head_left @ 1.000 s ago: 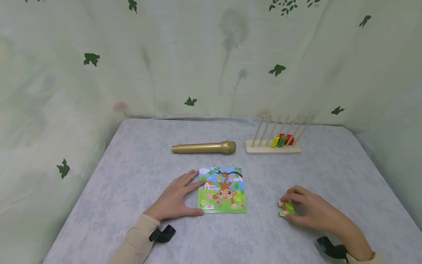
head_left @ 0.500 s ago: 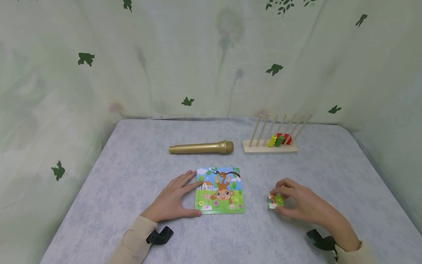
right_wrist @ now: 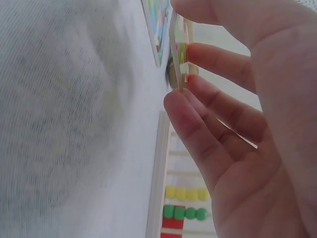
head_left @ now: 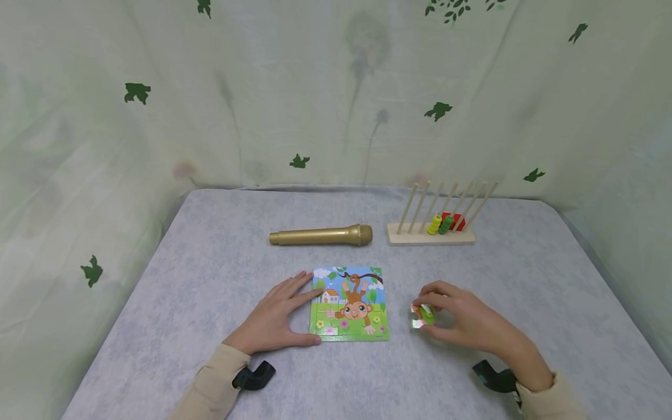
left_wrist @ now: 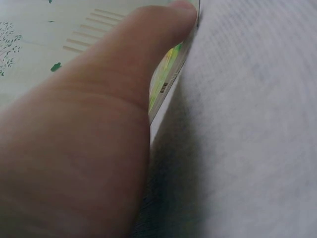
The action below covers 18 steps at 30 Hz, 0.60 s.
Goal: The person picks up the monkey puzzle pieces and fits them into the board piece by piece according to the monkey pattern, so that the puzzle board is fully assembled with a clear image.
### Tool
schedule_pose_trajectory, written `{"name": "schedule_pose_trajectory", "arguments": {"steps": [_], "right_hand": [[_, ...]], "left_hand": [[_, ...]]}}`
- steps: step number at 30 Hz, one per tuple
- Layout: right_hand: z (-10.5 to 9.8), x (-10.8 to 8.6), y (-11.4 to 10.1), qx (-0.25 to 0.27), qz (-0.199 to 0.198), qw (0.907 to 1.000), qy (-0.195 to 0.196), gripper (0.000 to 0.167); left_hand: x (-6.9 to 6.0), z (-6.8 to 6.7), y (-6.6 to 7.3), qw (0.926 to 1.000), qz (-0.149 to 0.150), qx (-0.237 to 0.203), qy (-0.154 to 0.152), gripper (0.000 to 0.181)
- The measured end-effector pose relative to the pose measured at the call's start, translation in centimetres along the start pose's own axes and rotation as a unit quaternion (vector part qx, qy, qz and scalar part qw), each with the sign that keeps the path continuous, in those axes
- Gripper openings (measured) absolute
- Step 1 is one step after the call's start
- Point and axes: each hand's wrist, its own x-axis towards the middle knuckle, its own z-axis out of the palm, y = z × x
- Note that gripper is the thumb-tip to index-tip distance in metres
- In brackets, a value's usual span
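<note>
A square jigsaw puzzle [head_left: 362, 335] with a monkey hanging from a branch lies on the table in the head view. My left hand [head_left: 275, 319] rests along its left side, fingers spread, with the thumb at the lower left corner. In the left wrist view the thumb lies against the edge of the puzzle board [left_wrist: 167, 82]. To the right of the board, my right hand [head_left: 458, 315] pinches a small green and brown puzzle piece [head_left: 427, 314]. The right wrist view shows this puzzle piece [right_wrist: 177, 49] edge-on, held between thumb and fingertips above the cloth.
A gold toy microphone [head_left: 320, 235] lies behind the puzzle. Right of it stands a wooden peg rack [head_left: 409, 238] with yellow beads [head_left: 434, 225], green beads [head_left: 446, 225] and a red block [head_left: 459, 221]. A printed curtain [head_left: 252, 105] hangs behind the grey tablecloth [head_left: 226, 251].
My right hand has moved left with the puzzle piece, closer to the board's right edge. My left hand stays at the puzzle's left side. The head view has shifted slightly.
</note>
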Motion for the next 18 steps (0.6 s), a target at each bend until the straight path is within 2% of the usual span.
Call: {"name": "schedule_pose_trajectory", "arguments": {"steps": [18], "right_hand": [[1.5, 2.6, -1.2, -0.001, -0.031, 0.9995, -0.007, 0.032]], "left_hand": [[0.0, 0.1, -0.1, 1.0000, 0.002, 0.006, -0.005, 0.097]]}}
